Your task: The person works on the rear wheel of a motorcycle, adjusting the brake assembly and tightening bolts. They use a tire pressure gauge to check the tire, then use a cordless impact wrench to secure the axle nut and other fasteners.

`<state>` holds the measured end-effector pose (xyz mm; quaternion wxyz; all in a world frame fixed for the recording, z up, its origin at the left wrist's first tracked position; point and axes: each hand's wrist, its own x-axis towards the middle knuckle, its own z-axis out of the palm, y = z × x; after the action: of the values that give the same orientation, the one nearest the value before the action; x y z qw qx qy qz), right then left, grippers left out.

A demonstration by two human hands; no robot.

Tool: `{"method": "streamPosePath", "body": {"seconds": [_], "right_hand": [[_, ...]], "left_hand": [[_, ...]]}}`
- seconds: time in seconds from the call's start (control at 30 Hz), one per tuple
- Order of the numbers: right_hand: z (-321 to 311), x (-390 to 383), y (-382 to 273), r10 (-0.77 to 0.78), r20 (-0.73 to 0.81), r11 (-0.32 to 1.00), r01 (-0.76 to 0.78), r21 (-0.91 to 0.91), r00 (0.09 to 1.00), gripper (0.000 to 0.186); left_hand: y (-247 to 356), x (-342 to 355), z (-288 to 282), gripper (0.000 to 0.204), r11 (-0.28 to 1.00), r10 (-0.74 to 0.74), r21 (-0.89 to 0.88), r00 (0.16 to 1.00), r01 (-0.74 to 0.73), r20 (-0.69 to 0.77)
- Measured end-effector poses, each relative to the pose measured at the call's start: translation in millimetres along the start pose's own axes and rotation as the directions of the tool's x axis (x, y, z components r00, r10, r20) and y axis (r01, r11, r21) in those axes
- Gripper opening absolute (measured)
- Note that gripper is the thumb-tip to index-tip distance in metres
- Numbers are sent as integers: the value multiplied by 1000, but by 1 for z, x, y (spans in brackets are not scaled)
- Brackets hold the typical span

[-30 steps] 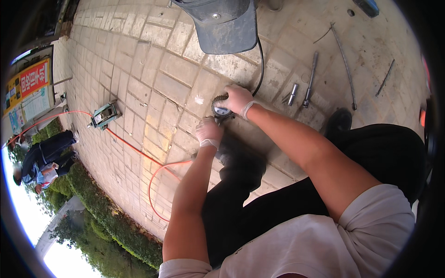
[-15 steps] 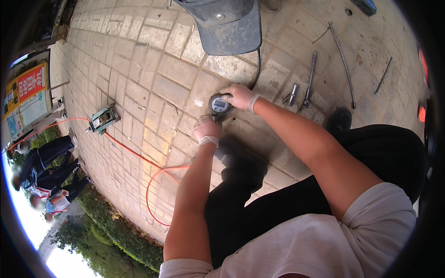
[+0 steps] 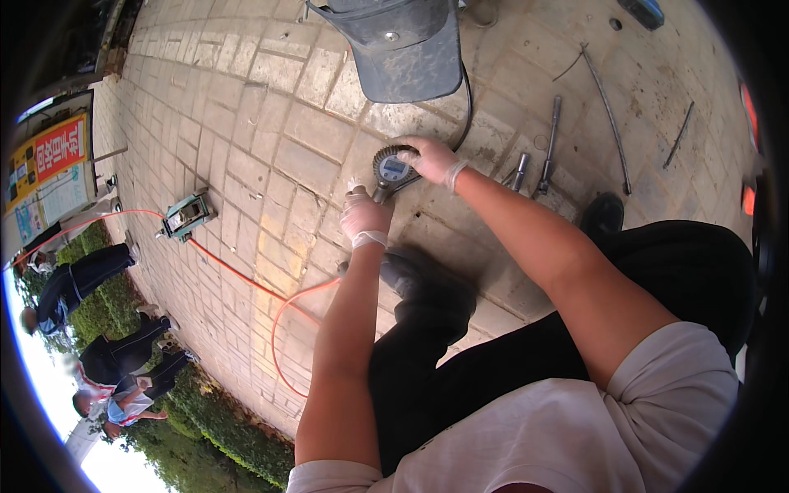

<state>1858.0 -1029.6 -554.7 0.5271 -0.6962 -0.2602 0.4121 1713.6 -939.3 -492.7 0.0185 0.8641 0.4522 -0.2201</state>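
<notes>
A digital tire pressure gauge [image 3: 393, 170] with a ribbed dark rim and a small lit screen is held low over the paving. My left hand [image 3: 365, 217], in a thin clear glove, is closed around its handle end. My right hand [image 3: 430, 158], gloved likewise, has its fingers closed on the right side of the rim. A black hose [image 3: 469, 111] curves from near the gauge up past a dusty dark mudguard [image 3: 408, 66]. My left forearm partly hides an orange air hose [image 3: 274, 337]; where it ends is hidden.
A green foot-pump-like device [image 3: 187, 216] stands at left on the orange hose. Right of my hands lie a socket [image 3: 521, 171], a ratchet handle [image 3: 551, 144] and thin dark rods [image 3: 606, 115]. My boots [image 3: 404, 271] flank the work. People [image 3: 123, 353] stand by hedges.
The gauge has risen slightly and tilted, with both hands still on it. My left hand has shifted up a little, its thumb more raised. People at the left have moved apart.
</notes>
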Motion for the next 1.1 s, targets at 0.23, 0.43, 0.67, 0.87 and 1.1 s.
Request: {"method": "streamPosePath", "body": {"seconds": [0.23, 0.43, 0.67, 0.87, 1.1], "right_hand": [[-5, -2, -2, -1, 10, 998, 0, 59, 1000, 32], [-5, -2, -4, 8, 28, 999, -9, 46, 1000, 33], [-9, -3, -7, -5, 20, 999, 4, 47, 1000, 35], [-3, -1, -3, 68, -11, 997, -68, 32, 998, 34], [-63, 23, -58, 366, -573, 731, 155, 665, 733, 37]], "left_hand": [[0, -3, 6, 68, 993, -31, -116, 998, 23, -63], [2, -5, 2, 65, 996, -25, -89, 997, 18, -77], [1, -1, 10, 63, 1000, -5, -15, 996, 4, -90], [-6, 2, 21, 45, 993, 118, -5, 987, -119, -109], [-7, 12, 13, 50, 997, 63, -46, 995, -66, -80]]}}
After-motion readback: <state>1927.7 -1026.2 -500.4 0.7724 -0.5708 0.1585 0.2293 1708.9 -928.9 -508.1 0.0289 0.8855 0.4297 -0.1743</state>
